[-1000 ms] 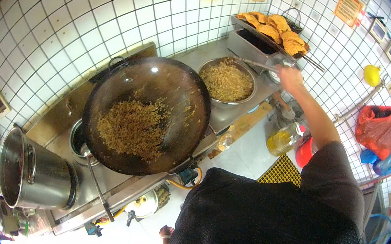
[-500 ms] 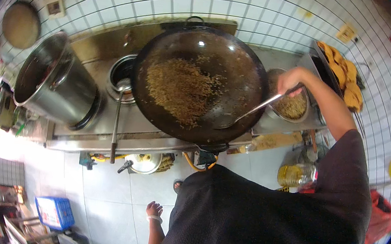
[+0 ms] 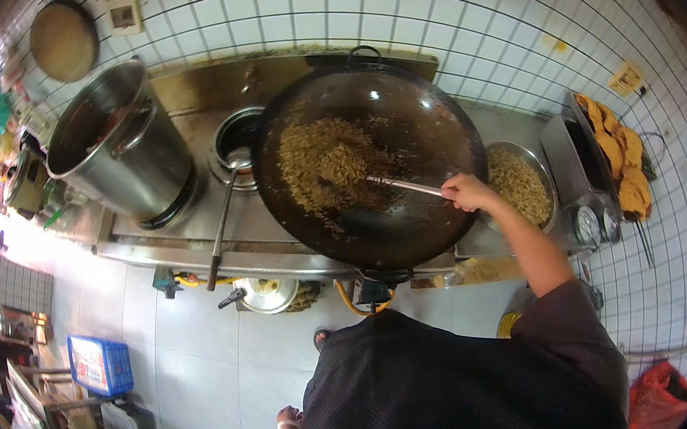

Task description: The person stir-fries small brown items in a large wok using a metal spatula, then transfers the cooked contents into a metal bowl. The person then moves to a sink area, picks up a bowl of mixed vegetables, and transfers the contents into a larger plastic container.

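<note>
The right hand (image 3: 466,192) grasps a metal wok spatula (image 3: 412,187), its head among grain-like food (image 3: 325,156) left in the wok (image 3: 436,140); the left hand (image 3: 289,417) hangs near, grip impossible to tell; overly hard leftward pushing could spill food over the rim.

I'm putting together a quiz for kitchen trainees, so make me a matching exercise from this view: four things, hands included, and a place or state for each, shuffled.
Things
1. Right hand
2. Left hand
3. Tall metal pot
4. Round metal bowl

Places and states
A. Near the picture's lower edge, away from the wok
B. Right of the wok, with brownish food in it
C. Gripping the handle of a metal utensil
D. Left of the wok

Right pairs: 1-C, 2-A, 3-D, 4-B
</note>
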A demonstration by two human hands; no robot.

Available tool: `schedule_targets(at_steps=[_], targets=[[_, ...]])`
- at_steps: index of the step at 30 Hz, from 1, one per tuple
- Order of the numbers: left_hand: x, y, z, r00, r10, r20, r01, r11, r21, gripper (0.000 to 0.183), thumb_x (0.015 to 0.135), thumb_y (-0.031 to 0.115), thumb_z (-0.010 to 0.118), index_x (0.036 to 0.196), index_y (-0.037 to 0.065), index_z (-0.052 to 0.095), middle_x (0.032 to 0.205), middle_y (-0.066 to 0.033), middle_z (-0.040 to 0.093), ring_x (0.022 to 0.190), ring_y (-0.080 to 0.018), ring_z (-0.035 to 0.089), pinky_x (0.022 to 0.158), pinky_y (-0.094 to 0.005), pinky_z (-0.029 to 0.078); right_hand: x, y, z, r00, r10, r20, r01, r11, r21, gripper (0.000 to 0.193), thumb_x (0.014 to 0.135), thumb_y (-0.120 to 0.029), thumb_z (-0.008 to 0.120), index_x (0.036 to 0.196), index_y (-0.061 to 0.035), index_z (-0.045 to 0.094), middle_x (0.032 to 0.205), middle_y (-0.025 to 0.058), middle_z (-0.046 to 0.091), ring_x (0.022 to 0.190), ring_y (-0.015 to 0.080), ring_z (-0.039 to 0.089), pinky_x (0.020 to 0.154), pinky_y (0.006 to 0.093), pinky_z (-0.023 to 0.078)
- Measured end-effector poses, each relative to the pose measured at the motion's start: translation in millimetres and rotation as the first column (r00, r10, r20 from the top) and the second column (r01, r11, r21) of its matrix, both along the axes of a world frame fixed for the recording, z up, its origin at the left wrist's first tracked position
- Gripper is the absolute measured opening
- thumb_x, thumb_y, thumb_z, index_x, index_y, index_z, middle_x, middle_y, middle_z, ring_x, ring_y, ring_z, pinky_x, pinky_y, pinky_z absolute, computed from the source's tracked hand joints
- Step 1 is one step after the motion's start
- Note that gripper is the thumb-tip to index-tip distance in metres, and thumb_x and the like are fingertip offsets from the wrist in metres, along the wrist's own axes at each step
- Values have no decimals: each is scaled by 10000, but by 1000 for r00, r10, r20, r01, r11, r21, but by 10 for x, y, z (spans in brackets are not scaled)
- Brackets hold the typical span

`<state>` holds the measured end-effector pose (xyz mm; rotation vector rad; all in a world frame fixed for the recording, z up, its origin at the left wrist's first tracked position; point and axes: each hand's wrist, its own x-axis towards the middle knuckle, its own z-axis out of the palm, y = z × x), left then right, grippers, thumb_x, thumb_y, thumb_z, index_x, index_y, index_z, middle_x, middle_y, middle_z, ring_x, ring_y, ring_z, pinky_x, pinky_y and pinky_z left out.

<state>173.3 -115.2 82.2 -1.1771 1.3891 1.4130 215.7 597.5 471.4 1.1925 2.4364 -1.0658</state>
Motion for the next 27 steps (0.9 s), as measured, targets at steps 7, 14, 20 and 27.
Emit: schedule_targets(at_steps=[7,14,20,27], targets=[[-1013,890,207,933,-297,-205,334,927,174,102,845,175,427,908,103,464,690,-70,508,582,-227,504,457,-332,378,944,68,738,959,-259,-112,244,960,-136,179,898,-184,474,978,-57,573,569,29,510,382,82,408,354,244,327],[-1847,1674,103,873,-468,-140,486,801,351,296,871,292,358,1108,152,468,837,-61,573,714,-284,555,548,-380,423,2078,-15,1461,853,-459,-247,474,880,1,186,896,-164,478,951,-11,569,569,41,510,376,74,399,349,246,314],[-1711,1711,-201,549,-698,-460,810,581,85,125,863,218,398,845,138,492,610,-55,487,490,-234,471,420,-317,356,2741,-166,1261,882,-462,-89,392,619,680,225,821,-214,579,1000,-79,590,658,106,586,562,215,570,489,343,436],[-1590,1425,-505,871,-487,-66,488,840,238,108,833,127,420,727,117,403,556,-50,402,418,-201,393,369,-324,309,2402,-336,1239,789,-604,113,106,314,943,219,782,-211,593,975,-113,562,801,128,602,732,299,612,625,413,497]])
